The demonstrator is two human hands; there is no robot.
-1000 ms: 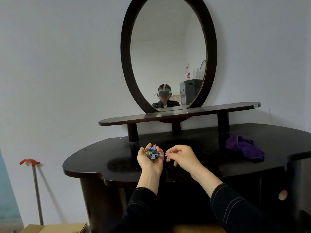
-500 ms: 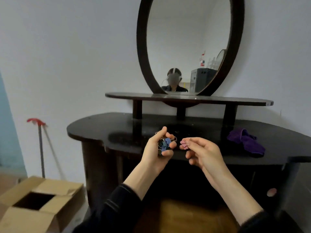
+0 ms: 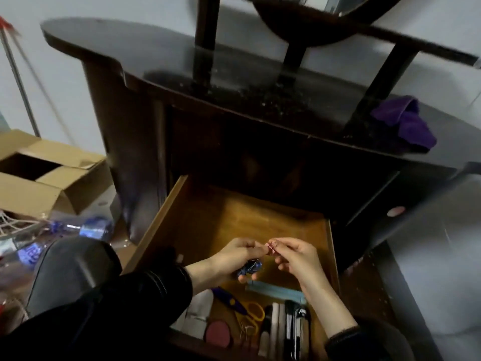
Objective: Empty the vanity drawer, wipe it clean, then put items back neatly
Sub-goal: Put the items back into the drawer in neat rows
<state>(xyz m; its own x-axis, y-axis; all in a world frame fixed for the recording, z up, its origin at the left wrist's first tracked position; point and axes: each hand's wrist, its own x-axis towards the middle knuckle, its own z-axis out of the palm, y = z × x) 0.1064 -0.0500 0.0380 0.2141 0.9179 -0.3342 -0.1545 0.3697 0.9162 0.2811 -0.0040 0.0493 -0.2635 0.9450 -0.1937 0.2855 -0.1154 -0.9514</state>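
Observation:
The wooden drawer (image 3: 182,217) of the dark vanity (image 3: 260,105) stands pulled out below me. Over it, my left hand (image 3: 234,256) holds a bunch of blue binder clips (image 3: 251,267) in its palm. My right hand (image 3: 294,256) pinches a small pink clip (image 3: 270,245) right beside the left fingertips. At the drawer's near end lie scissors with yellow and purple handles (image 3: 244,307), a blue face mask (image 3: 276,291), a round pink compact (image 3: 218,333), white tubes (image 3: 197,312) and dark brushes (image 3: 296,329). A purple cloth (image 3: 406,123) lies on the vanity top at right.
An open cardboard box (image 3: 44,175) sits on the floor at left, with plastic water bottles (image 3: 86,227) in front of it. A dark chair back (image 3: 70,267) is at my left elbow. A thin pole (image 3: 18,74) leans on the wall.
My view has tilted down from the mirror to the open drawer. Both hands have dropped from the vanity top's height to over the drawer, still holding the clips.

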